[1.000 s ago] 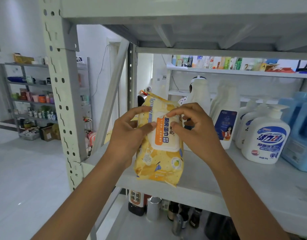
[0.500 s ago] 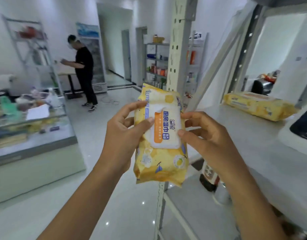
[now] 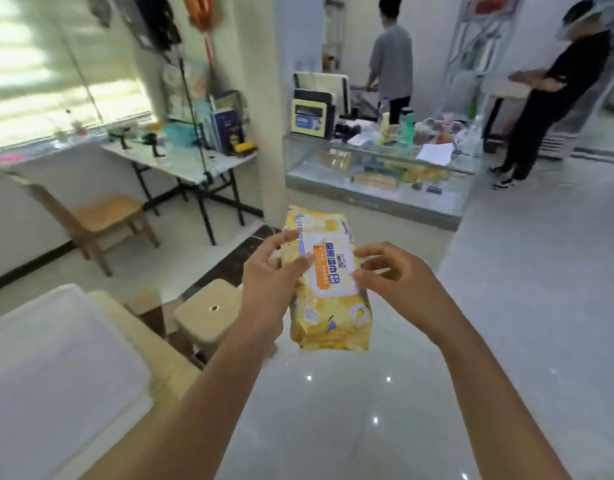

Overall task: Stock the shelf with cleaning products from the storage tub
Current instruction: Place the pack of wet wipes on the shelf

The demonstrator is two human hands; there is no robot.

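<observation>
While held upright in mid-air above glossy floor [image 3: 506, 323], yellow wipes pack [image 3: 330, 306]: left hand [image 3: 267, 285] curled round its left side, thumb on the white flap; right hand [image 3: 399, 282] pinching its right edge, fingers loosely bent. White storage tub [image 3: 56, 375] lower left, contents too blurred to tell. Glass counter [image 3: 375, 199] ahead, yellow packs inside, bottles and papers on top. Stool [image 3: 208, 317] beside the tub; open floor rightward.
</observation>
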